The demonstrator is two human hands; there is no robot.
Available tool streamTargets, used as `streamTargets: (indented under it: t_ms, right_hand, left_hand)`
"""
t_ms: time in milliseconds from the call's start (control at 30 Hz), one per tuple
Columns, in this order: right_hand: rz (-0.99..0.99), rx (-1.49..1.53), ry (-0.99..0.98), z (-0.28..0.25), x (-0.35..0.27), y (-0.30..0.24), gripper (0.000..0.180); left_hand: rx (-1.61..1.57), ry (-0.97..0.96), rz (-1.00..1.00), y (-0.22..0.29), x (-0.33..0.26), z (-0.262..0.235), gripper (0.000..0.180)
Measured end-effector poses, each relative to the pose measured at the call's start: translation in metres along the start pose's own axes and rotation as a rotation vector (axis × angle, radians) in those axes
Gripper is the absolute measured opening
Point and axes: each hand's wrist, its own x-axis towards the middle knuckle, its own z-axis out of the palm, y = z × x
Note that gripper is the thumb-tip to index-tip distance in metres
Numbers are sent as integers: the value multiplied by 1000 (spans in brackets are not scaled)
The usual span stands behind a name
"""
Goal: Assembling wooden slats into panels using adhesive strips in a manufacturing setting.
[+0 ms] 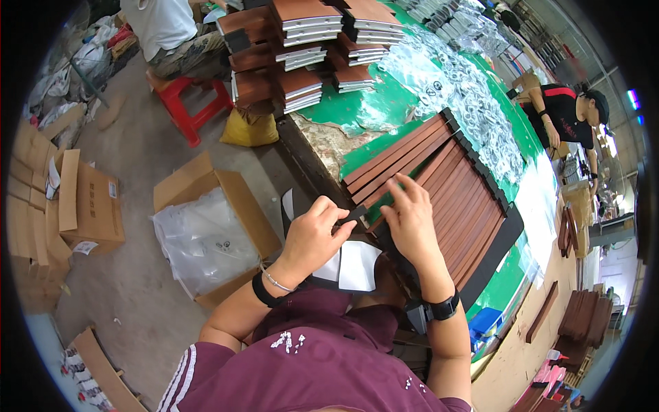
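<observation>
I see the left hand (309, 237) just off the bench's near-left edge, fingers pinching a short dark strip (355, 213) between thumb and forefinger. The right hand (410, 223) is the nearer one to the row of brown slats (449, 199), its fingers bent over their near ends, thumb and forefinger apart; I cannot tell whether it grasps a slat. From the left fingers the slats lie to the right and away, long axes slanting from the bench's near-left edge toward its far side, a notched black band (478, 165) across their far ends.

The bench (491, 300) has a green top, worn at the left edge. Brown panels (305, 31) are stacked at its far-left corner; small pale pieces (473, 96) and clear plastic spread beyond the slats. I make out a carton (182, 182) on the floor, a red stool (184, 110), and a co-worker (559, 117) at right.
</observation>
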Motion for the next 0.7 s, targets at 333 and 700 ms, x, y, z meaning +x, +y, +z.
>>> streamTargets:
  t_ms: [333, 700]
  right_hand:
    - [43, 114, 26, 20, -9, 18, 40]
    - [48, 116, 65, 22, -10, 18, 50]
  left_hand:
    - [140, -138, -83, 24, 17, 26, 24]
    - [220, -123, -96, 24, 20, 29, 23]
